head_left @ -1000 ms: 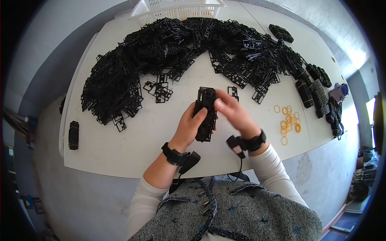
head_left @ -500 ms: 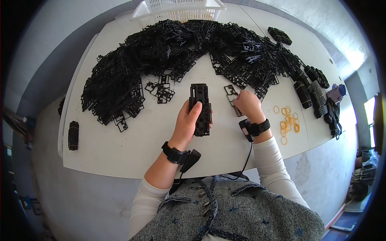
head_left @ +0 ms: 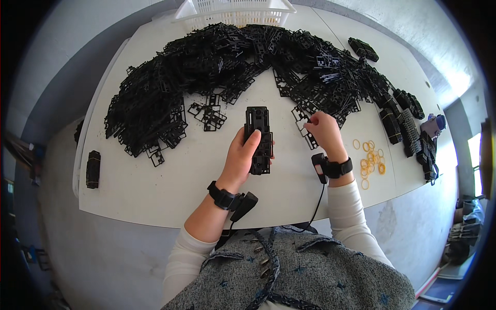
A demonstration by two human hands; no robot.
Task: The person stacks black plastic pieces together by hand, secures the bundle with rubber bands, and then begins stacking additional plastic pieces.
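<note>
My left hand [head_left: 243,155] is wrapped round an upright stack of flat black plastic frames [head_left: 258,119], thumb across its front. To its right, my right hand [head_left: 325,132] has its fingers curled together at the edge of a single black plastic frame [head_left: 300,124], which lies at a slant by the heap. The fingertips look pinched on that frame, though their undersides are hidden. A large heap of the same black frames [head_left: 201,67] arches across the table beyond both hands. A few loose frames [head_left: 208,113] lie just left of the held stack.
Yellow rubber bands [head_left: 371,160] are scattered right of my right hand. Banded black bundles [head_left: 390,125] line the right side, with another bundle [head_left: 93,169] at the far left. A white plastic basket [head_left: 232,19] stands behind the heap. A cable [head_left: 319,204] hangs from my right wrist device.
My right hand has shifted slightly right, uncovering more of the single frame, which sits a little farther right and at a steeper slant. My left hand keeps its hold on the stack.
</note>
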